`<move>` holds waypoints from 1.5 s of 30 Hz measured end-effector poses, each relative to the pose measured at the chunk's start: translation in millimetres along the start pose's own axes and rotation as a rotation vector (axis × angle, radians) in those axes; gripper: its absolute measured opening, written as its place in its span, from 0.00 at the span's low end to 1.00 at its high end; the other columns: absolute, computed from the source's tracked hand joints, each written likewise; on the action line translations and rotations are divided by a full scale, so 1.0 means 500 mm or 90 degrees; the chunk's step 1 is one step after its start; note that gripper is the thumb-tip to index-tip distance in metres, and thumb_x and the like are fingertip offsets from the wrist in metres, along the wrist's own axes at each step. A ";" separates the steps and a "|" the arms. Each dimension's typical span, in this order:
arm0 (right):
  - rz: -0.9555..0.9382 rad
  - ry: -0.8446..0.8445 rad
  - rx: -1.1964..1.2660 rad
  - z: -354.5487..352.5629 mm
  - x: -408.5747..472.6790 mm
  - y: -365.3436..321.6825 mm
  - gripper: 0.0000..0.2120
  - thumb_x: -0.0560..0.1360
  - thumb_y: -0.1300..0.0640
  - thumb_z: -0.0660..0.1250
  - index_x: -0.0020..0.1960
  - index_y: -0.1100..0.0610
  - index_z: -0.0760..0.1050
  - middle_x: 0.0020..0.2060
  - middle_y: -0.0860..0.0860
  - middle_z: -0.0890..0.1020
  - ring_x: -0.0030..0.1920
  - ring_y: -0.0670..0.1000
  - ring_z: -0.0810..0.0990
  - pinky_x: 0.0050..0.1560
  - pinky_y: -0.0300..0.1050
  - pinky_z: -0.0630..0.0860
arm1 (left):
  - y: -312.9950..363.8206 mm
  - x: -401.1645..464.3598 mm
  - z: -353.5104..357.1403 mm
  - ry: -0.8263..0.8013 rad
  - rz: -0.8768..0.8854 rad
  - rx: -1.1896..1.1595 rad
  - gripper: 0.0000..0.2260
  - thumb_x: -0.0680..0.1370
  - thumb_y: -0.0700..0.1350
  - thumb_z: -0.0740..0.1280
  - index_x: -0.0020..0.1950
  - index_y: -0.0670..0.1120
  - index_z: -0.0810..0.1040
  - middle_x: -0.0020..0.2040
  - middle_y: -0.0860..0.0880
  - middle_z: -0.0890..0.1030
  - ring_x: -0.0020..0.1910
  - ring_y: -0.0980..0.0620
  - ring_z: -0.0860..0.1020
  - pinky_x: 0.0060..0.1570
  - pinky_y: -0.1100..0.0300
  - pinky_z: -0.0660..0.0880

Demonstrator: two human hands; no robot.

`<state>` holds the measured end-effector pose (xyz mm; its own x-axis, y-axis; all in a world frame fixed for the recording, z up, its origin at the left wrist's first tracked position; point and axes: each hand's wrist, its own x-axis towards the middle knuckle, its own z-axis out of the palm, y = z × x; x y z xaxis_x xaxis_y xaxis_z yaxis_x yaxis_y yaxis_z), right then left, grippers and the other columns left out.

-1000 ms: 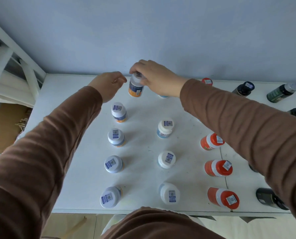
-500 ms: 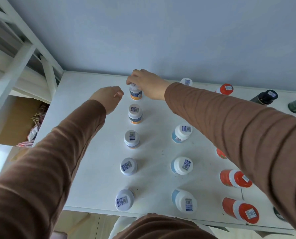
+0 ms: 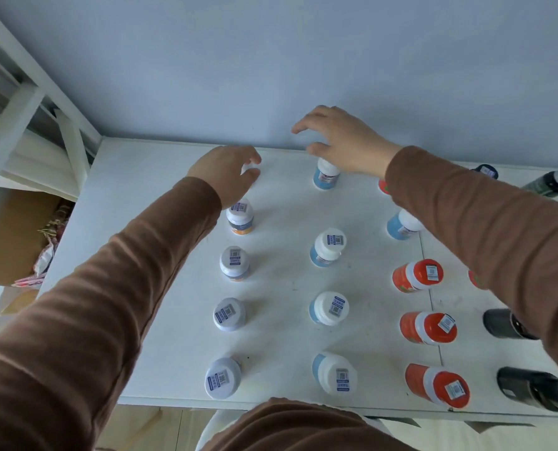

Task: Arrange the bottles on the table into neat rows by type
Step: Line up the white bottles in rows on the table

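two hands over the far ends of the bottle rows

the left hand [image 3: 227, 172] curls its fingers [image 3: 251, 173] around the white cap of the small orange-labelled plastic bottle [image 3: 247, 168] at the far end of the left row on the white desk [image 3: 147, 203], mostly hiding it. the right hand [image 3: 345, 143] hovers with fingers [image 3: 303, 126] spread wide and holding nothing; the white-capped blue-labelled bottle [image 3: 325, 177] stands just below its palm, at six o'clock from the fingertips. orange-capped bottles [image 3: 417, 275] line up at three o'clock of the blue row.
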<state>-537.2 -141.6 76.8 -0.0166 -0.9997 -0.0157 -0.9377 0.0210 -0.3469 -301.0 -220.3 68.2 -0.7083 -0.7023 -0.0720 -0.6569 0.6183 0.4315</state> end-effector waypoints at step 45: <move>0.083 -0.042 0.015 0.050 -0.123 0.022 0.19 0.77 0.63 0.63 0.68 0.54 0.70 0.63 0.53 0.73 0.61 0.56 0.70 0.54 0.43 0.63 | 0.122 -0.002 0.122 -0.150 -0.064 -0.161 0.12 0.80 0.46 0.60 0.61 0.50 0.76 0.57 0.45 0.80 0.56 0.45 0.78 0.60 0.52 0.73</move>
<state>-537.7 -79.8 50.4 -0.1140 -0.9858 -0.1233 -0.9205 0.1515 -0.3602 -356.0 -160.2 39.7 -0.7028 -0.6360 -0.3186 -0.6628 0.4229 0.6180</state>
